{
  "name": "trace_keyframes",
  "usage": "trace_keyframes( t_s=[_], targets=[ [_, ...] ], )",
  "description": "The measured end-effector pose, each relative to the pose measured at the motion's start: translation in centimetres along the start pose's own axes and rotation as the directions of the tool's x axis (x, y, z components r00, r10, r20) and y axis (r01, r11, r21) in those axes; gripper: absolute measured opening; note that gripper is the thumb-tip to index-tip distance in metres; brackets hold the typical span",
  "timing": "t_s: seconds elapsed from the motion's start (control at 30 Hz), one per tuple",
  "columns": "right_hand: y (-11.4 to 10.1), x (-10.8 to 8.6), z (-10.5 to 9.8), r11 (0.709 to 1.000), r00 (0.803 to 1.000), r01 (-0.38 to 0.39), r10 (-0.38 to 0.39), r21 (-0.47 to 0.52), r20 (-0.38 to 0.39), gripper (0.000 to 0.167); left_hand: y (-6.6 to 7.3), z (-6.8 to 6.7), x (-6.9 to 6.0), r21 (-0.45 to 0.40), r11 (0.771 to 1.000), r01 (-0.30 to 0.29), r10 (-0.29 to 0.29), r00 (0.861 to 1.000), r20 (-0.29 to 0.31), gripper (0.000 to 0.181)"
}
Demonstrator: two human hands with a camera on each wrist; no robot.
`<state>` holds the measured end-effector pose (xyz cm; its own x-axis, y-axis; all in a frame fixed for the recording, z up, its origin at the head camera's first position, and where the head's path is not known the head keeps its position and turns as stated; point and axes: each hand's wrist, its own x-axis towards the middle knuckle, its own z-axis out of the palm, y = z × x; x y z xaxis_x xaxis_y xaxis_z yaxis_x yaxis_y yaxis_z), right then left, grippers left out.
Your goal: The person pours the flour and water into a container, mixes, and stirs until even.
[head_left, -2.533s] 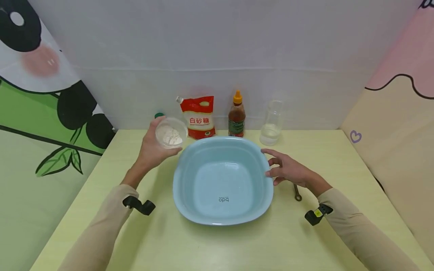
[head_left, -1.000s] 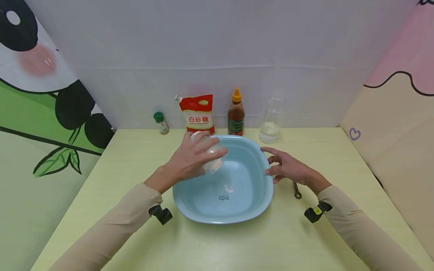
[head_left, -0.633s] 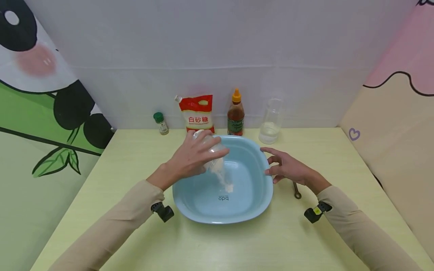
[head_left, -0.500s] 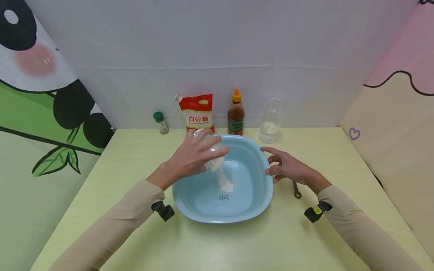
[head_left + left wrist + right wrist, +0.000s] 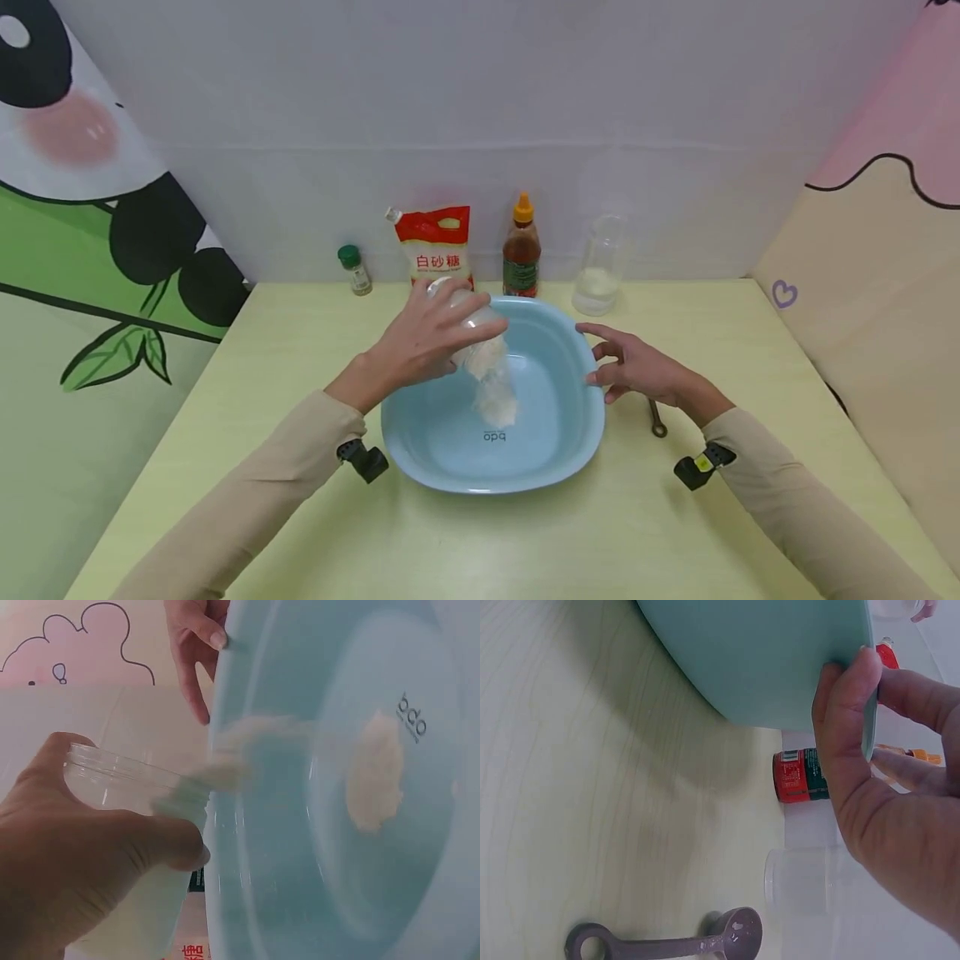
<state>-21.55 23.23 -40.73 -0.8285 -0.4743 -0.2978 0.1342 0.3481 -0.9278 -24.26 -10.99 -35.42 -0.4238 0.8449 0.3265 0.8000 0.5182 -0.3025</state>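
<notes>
My left hand (image 5: 412,343) grips a clear jar (image 5: 127,784) and holds it tipped over the left part of a light blue basin (image 5: 555,446). White powder (image 5: 375,772) spills from the jar's mouth and lies in a small heap on the basin floor, near the printed letters. In the head view the fingers hide much of the jar. My right hand (image 5: 633,362) pinches the basin's right rim, with the thumb outside the wall in the right wrist view. Below that hand on the table lies a dark measuring spoon (image 5: 735,936), partly hidden in the head view.
Along the back wall stand a small green-capped bottle (image 5: 355,269), a red and white sugar pouch (image 5: 438,237), a sauce bottle with an orange nozzle (image 5: 522,250), and a clear glass (image 5: 597,279) with some liquid. The pouch's lower part is hidden behind my left hand.
My left hand has carried the jar from the basin's left side to above it and tipped it. Powder now falls and the heap has grown. My right hand stays on the rim.
</notes>
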Motion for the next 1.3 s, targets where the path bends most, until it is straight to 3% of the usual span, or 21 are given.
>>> trace_keyframes(
  t_s=[0.43,0.9,1.13,1.3],
  targets=[
    [-0.1,0.0,0.1,1.000,1.000,0.009,-0.009,-0.015,0.003,0.081,-1.3,0.0,0.3,0.023,0.996,0.091,-0.092,0.996,0.020,0.088],
    [-0.2,0.0,0.0,1.000,1.000,-0.003,0.003,-0.016,0.006,0.080,-2.0,0.2,-0.9,0.037,0.993,0.111,-0.113,0.993,0.040,0.088],
    [-0.2,-0.1,0.0,1.000,1.000,0.002,-0.001,-0.008,0.017,0.080,-1.8,0.0,-0.9,0.032,0.994,0.103,-0.104,0.994,0.013,0.088],
    [-0.4,-0.1,0.0,1.000,1.000,0.014,-0.014,-0.018,0.020,0.080,-2.0,0.0,-0.7,0.041,0.993,0.114,-0.115,0.993,0.026,0.087]
  ],
)
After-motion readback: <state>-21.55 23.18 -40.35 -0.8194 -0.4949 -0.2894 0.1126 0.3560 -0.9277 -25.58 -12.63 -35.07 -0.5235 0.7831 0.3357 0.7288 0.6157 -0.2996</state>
